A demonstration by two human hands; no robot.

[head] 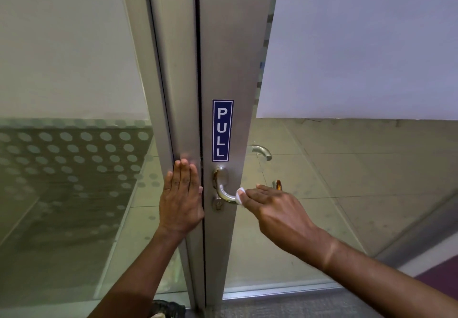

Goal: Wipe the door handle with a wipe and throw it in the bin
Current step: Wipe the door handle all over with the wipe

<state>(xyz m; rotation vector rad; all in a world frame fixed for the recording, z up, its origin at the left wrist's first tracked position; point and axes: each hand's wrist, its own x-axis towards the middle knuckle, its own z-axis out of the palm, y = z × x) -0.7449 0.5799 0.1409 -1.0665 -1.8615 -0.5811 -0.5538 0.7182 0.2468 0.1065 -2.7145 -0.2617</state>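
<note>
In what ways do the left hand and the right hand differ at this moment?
The left hand lies flat and open on the fixed metal frame, fingers pointing up; the right hand reaches sideways to the door handle. The left hand holds nothing; the right hand presses a white wipe against the handle. Both are bare and touch the metal door parts.

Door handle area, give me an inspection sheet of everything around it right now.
Surface: brushed metal door frame, closed against its neighbour.
Job's things: curved silver metal door handle; small white wipe pressed on its lever; no bin seen.
Clutter: blue PULL sticker; round keyhole cylinder.
Grips: left hand flat on the adjoining frame; right hand holding the wipe.
Cables: nothing seen.
Surroundings: dotted frosted glass panel, tiled floor beyond the glass.
</note>
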